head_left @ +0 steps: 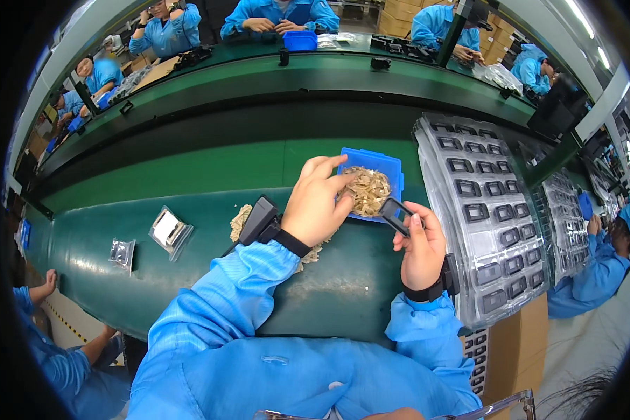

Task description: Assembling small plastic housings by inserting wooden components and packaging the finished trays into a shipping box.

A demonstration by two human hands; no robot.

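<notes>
My left hand (318, 203) reaches over the near left side of a blue plastic bin (392, 165), its fingers apart and the fingertips at a heap of small thin tan-gold pieces (368, 190) inside. Whether a fingertip touches one is too small to tell. To the right of the bin, my right hand (423, 245) pinches a black rectangular plastic frame (393, 215) between thumb and fingers, tilted at the bin's near right corner. Beige crumpled pieces (239, 222) lie on the green bench, partly hidden by my left wrist and the black device strapped to it.
A clear tray (486, 231) with rows of black frames stands along the right. Two clear bags (169, 231) lie on the green bench (343, 308) at left. Beyond a raised green ledge (287, 73), several co-workers in blue sit; others are at both sides.
</notes>
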